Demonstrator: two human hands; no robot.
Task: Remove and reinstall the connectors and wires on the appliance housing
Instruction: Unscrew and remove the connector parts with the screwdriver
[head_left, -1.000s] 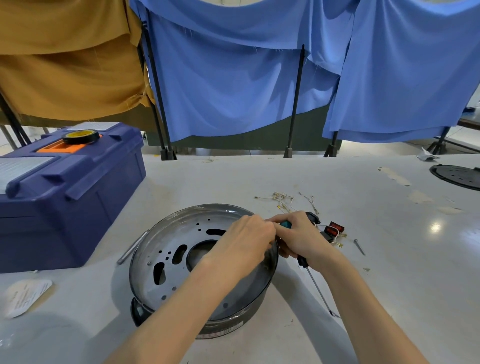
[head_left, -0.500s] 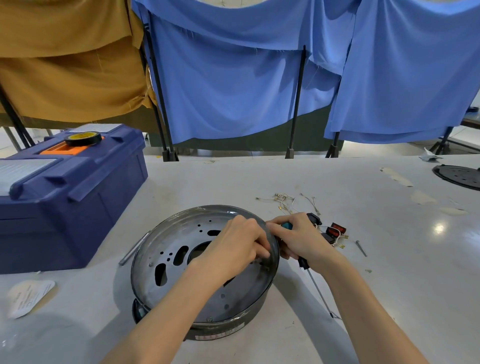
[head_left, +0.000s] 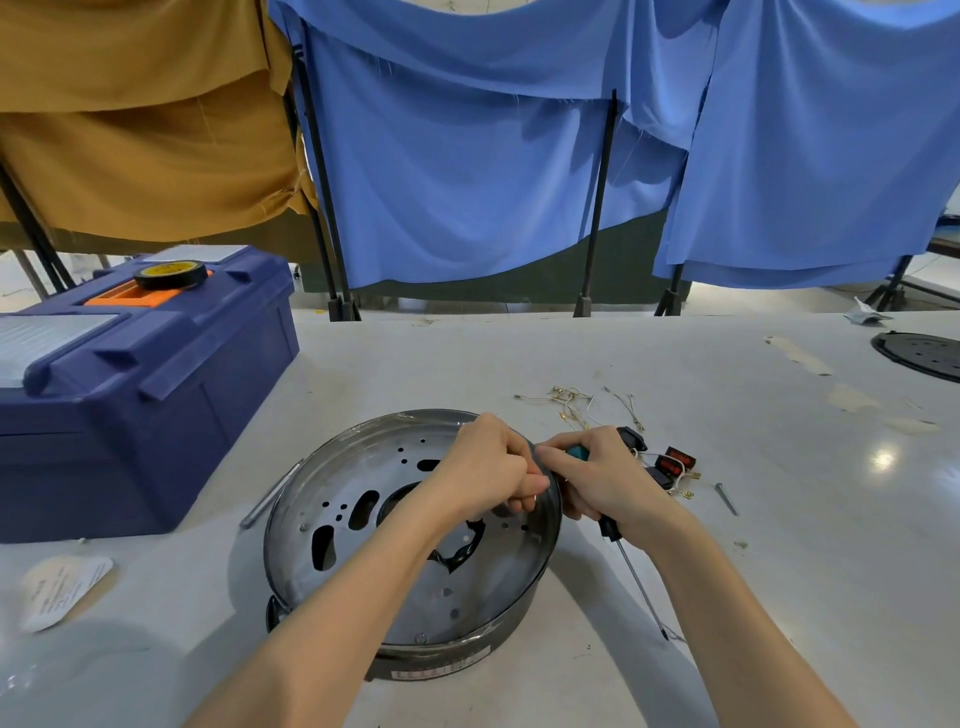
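Observation:
The round metal appliance housing (head_left: 363, 519) lies upturned on the white table, its perforated base plate facing me. My left hand (head_left: 488, 467) is curled over the housing's far right rim, fingers pinched on something small that I cannot make out. My right hand (head_left: 602, 478) presses against the rim from outside and grips a screwdriver (head_left: 631, 571) with a teal and black handle, its shaft pointing toward me. Black and red connectors with wires (head_left: 675, 465) lie just right of my right hand. Loose wires with brass terminals (head_left: 571, 400) lie beyond them.
A blue toolbox (head_left: 130, 405) with a roll of black tape (head_left: 170, 274) on its lid stands at left. A metal rod (head_left: 270, 493) lies left of the housing, a screw (head_left: 726, 499) at right, a paper label (head_left: 62, 590) near left, a black disc (head_left: 922, 354) far right.
My left hand has shifted a little right along the housing's rim to meet my right hand. The housing and my right hand have stayed in place.

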